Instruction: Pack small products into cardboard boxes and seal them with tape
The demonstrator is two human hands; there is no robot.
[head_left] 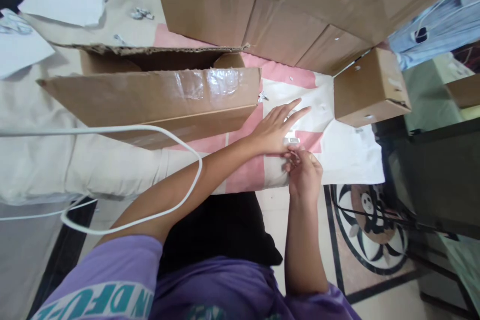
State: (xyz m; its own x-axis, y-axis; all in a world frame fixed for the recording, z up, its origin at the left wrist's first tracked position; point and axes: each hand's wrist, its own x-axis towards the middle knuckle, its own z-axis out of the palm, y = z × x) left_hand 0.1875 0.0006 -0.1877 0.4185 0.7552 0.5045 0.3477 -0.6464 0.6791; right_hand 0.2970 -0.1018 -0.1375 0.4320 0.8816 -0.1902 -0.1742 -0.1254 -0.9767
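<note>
My left hand [275, 127] reaches over the pink and white cloth [245, 172], its fingers spread and pointing to the upper right. Close beside its thumb, my right hand [305, 167] has its fingers pinched together; whatever they hold, if anything, is too small to make out. A small white item with a grey marking [293, 141] lies just above the pinched fingertips, next to the left thumb. Left of the hands sits an open cardboard box [161, 95] with clear tape on its side and a ragged top edge.
Large taped cartons [292, 10] stand behind the hands. A small cardboard box [369, 87] is at the right. White papers [63, 0] lie at the upper left. A white cable [200, 160] loops across the view over my left arm.
</note>
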